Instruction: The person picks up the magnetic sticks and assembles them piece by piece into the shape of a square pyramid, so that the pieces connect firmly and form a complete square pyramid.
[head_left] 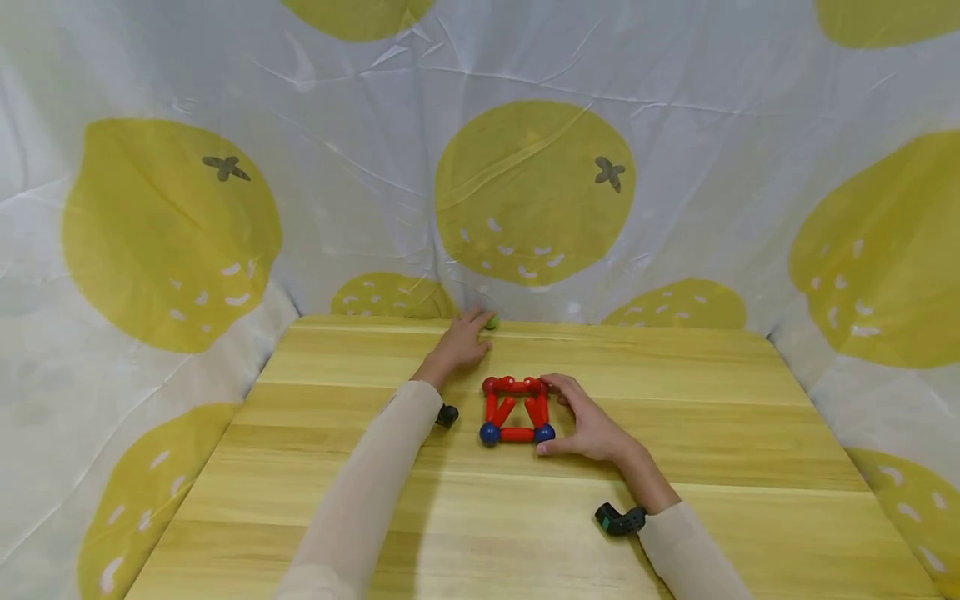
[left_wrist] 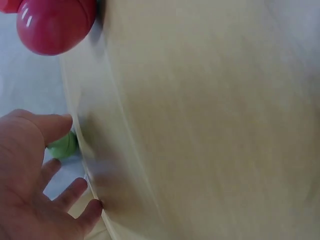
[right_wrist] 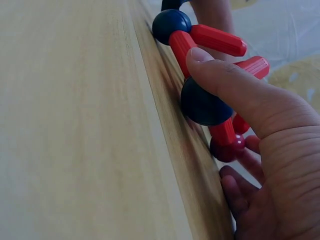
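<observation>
My left hand (head_left: 461, 343) reaches to the far edge of the table, fingers spread, beside a small green ball (head_left: 492, 322). In the left wrist view the green ball (left_wrist: 65, 146) shows between the thumb and the fingers, partly covered by the thumb. A frame of red magnetic rods (head_left: 517, 434) and balls lies mid-table, with two dark blue balls at its near corners and red balls at its far corners. My right hand (head_left: 592, 429) holds its right side: the thumb presses the near blue ball (right_wrist: 202, 102), while the fingers reach round to the far red ball (right_wrist: 227, 148).
The wooden table (head_left: 525, 533) ends at the back against a white cloth (head_left: 697, 192) printed with yellow lemons, which also hangs at both sides. A black wrist camera (head_left: 621, 520) sits by the right wrist, another (head_left: 447, 415) below the left.
</observation>
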